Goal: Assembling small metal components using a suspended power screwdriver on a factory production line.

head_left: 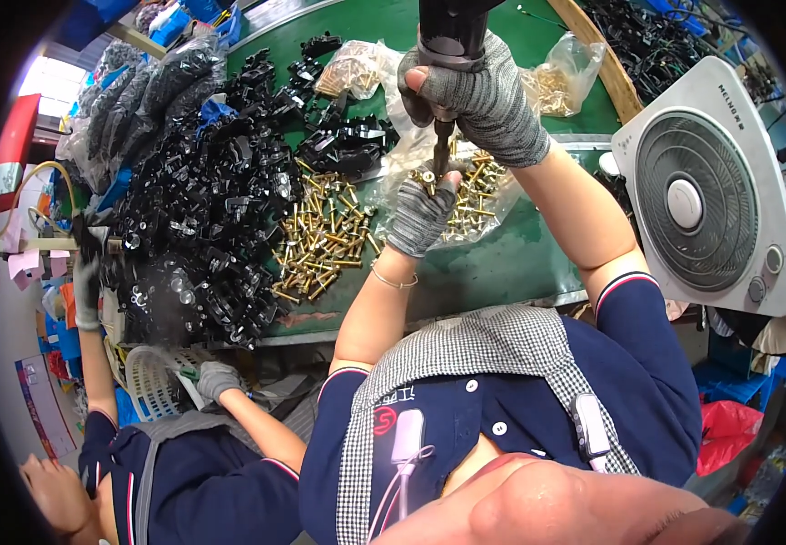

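My right hand (493, 102), in a grey fingerless glove, is wrapped around a black power screwdriver (450, 45) that hangs upright over the bench. Its dark bit (443, 150) points down to the fingertips of my left hand (417, 218). That hand, also gloved, pinches a brass-coloured screw (428, 179) close beside the bit; I cannot tell whether the two touch. A heap of long brass-coloured screws (325, 232) lies to the left of my left hand. More screws (477, 195) rest on a clear plastic bag to the right. Black plastic parts (348, 145) lie behind.
A large pile of black plastic parts (207, 200) covers the left of the green bench (520, 259). Bags of small fasteners (352, 70) (557, 86) stand at the back. A grey box fan (702, 186) is at the right. A co-worker's gloved hand (218, 381) is near a white basket (149, 386).
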Available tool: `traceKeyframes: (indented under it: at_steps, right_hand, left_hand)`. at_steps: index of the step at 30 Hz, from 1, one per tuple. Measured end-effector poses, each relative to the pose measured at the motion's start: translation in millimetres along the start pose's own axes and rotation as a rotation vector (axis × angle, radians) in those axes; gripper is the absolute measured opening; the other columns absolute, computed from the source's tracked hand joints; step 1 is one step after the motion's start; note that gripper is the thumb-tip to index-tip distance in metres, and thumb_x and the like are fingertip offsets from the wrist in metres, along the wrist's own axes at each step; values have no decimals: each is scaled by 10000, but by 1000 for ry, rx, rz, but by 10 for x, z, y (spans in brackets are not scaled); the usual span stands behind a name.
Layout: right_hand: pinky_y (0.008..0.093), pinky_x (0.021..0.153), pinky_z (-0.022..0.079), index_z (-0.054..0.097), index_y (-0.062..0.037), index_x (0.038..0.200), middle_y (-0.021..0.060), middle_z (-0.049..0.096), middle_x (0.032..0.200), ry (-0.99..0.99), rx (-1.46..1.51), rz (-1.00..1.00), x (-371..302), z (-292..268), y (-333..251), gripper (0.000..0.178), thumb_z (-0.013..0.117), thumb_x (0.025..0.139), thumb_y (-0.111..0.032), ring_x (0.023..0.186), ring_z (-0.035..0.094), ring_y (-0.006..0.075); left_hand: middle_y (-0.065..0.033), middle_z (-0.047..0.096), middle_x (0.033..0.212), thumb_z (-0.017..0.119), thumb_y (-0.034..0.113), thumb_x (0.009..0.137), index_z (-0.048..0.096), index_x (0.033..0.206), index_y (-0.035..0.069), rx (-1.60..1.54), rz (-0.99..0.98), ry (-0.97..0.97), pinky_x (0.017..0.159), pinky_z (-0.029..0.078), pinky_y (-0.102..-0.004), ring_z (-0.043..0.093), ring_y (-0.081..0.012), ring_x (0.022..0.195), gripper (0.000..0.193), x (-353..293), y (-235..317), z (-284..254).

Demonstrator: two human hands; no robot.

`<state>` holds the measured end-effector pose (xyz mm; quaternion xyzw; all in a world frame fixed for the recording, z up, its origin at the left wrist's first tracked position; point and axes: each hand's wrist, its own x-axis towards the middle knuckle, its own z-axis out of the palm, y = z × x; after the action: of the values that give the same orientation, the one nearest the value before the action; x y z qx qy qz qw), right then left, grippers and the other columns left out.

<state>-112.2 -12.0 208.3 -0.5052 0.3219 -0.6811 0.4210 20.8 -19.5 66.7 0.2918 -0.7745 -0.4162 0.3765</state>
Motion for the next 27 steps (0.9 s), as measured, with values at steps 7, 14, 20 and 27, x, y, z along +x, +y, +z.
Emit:
traceKeyframes:
  at_steps: [7,14,20,27]
  right_hand:
    - [251,500,438,510,-65,834,15,549,652,150,-596,-211,61,18,-191,345,754,726,-284,547,555,121]
    - [256,469,432,536,-23,894,82,590,663,-32,-207,19,29,-13,-12,334,742,720,-220,524,560,146]
    - [253,472,436,546,-20,890,76,598,697,-3,69,-21,43,51,25,325,741,719,-216,535,556,137]
    - [245,483,438,549,-17,886,66,597,705,23,-43,-10,21,51,15,313,736,722,-207,536,539,111]
  left_hand:
    - [-187,616,764,631,219,826,599,965,3,202,-158,-116,647,466,-391,589,-330,703,259,19,-257,68]
    - [-141,626,710,623,180,842,631,940,14,309,-272,-166,633,461,-373,589,-266,648,193,10,-217,53]
    - [-193,546,603,631,261,839,591,826,-29,140,-56,93,536,419,-393,510,-310,532,294,-37,-112,40]
    - [-142,595,662,632,228,840,608,896,-5,18,28,165,605,451,-344,559,-240,595,241,32,93,19]
